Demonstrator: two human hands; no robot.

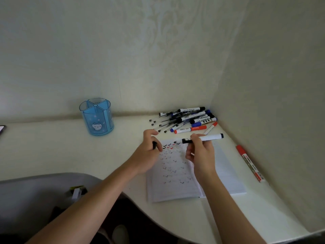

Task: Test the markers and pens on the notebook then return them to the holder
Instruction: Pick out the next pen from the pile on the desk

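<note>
marker (209, 138) is gripped in the right hand (202, 154) just above the notebook (175, 187); a small dark cap (154, 144) seems pinched in the left hand (147, 154), which is held apart. a light, short tick on a bare line is judged enough, after which the cap is best pressed on straight. barrel is smooth white plastic, paper thin and ruled; holder (96, 118), translucent blue and sectioned, stands well left.
</note>
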